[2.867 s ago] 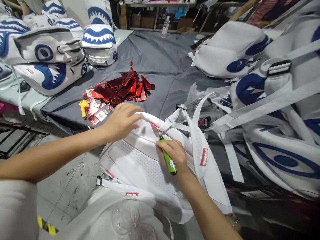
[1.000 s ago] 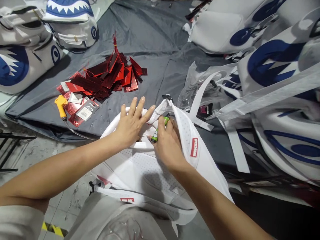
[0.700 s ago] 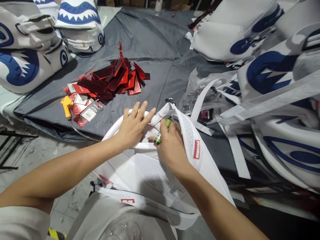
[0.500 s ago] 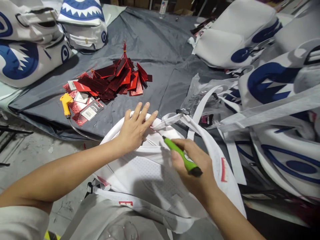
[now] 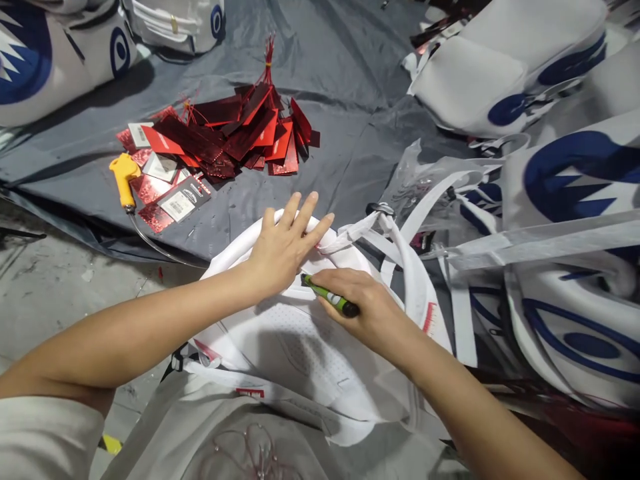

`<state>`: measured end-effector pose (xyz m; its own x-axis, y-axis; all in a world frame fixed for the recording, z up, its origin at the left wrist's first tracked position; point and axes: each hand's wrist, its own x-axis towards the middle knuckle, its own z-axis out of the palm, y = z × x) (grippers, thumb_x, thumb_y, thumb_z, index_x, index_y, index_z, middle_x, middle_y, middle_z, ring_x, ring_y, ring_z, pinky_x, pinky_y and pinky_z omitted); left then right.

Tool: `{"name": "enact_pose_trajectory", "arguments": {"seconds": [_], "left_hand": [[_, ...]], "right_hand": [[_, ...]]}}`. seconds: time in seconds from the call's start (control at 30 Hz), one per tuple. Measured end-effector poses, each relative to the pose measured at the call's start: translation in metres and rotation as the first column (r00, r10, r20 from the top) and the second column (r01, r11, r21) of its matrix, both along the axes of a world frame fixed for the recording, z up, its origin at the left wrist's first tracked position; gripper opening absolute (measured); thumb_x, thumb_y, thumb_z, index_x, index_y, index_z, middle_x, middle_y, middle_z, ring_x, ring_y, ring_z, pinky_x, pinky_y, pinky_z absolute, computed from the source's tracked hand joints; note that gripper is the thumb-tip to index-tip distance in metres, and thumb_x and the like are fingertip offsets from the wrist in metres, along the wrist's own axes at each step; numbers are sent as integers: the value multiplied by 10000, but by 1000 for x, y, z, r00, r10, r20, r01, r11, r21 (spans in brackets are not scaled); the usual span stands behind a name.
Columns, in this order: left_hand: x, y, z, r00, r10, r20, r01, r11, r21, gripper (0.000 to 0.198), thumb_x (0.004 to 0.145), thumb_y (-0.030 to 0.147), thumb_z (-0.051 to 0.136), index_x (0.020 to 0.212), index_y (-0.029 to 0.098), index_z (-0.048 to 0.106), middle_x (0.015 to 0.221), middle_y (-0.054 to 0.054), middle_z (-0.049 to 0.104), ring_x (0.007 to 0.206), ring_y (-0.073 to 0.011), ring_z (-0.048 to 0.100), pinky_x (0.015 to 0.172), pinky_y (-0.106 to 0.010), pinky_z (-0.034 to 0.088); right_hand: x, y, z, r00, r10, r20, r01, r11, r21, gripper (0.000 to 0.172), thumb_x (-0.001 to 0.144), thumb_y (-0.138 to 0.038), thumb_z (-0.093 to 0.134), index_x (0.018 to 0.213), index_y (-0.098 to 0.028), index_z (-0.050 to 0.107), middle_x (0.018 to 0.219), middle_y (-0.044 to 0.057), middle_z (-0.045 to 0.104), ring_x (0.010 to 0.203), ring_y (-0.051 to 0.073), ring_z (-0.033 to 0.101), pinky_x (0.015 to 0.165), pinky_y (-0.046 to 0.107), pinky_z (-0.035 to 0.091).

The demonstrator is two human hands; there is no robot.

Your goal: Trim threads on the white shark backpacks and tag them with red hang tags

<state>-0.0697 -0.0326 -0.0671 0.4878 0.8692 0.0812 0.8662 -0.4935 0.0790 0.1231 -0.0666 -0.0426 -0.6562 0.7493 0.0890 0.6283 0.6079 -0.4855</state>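
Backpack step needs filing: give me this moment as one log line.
left hand: flat on white backpack | right hand: holds green pen, tip at backpack | red tags: on grey sheet

Bare forearms; pale short sleeve [image 5: 45, 433], perhaps grey-white.

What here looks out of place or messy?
The red tags lie scattered in a loose heap on the grey cloth, and the yellow tool lies among them. Nothing looks damaged.
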Motion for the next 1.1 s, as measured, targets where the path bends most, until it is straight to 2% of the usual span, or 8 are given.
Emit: {"name": "enact_pose_trajectory", "arguments": {"seconds": [0.13,0.4,0.53,0.73,0.9,1.03,1.1], "left_hand": [[0,1,0,1000,-8,-12,8,1000,2,910,818,270,724,1571,226,215,1669,-193,61,1521,-424,132,1080,-598,315],[-1,1,0,999,-6,-36,6,1000,9,893,836,297,696,1575,233,198,1669,-192,75,1520,-409,147,1084,-586,315],[-1,1,3,999,-10,-50,9,1000,-22,904,843,316,690,1581,233,174,1671,-189,58,1523,-407,133,1101,-591,293],[-4,2,6,997,-24,-71,21,999,-39,912,844,313,696,1582,233,165,1669,-193,71,1515,-411,149,1103,-588,303],[-4,2,7,995,-26,-99,23,999,-37,918,846,326,687,1584,241,148,1670,-186,62,1510,-411,155,1108,-589,306],[-5,2,12,992,-35,-122,29,999,-43,949,830,359,705,1587,241,145,1667,-193,73,1507,-410,169,1099,-594,331],[-10,2,19,989,-49,-138,37,996,-86,1034,794,385,743,1593,259,99,1674,-181,17,1520,-415,117,1080,-605,359]], "right_hand": [[-4,-1,-1,999,9,32,-9,1000,1,203,847,-135,624,1013,-168,737,981,79,767,856,204,725,809,332,574],[-8,-4,7,985,-11,170,18,999,-42,212,866,-140,597,1028,-172,732,1017,94,755,892,218,717,846,350,539],[-13,-6,9,985,-29,172,43,996,-77,202,873,-143,587,1014,-176,727,1023,87,756,916,217,714,871,345,523],[-19,-10,8,965,-105,240,117,992,-39,185,864,-158,583,961,-192,737,963,73,757,880,212,709,792,313,513],[-26,-15,7,938,-162,308,163,986,21,167,838,-168,610,934,-194,745,962,69,762,869,234,713,787,339,508],[-26,-19,5,953,-186,239,192,981,-3,218,844,-161,600,1003,-194,746,985,58,768,905,233,721,799,333,519],[-22,-24,4,947,-234,218,238,971,7,231,845,-179,605,1026,-199,746,989,55,772,895,241,726,783,341,527]]}}
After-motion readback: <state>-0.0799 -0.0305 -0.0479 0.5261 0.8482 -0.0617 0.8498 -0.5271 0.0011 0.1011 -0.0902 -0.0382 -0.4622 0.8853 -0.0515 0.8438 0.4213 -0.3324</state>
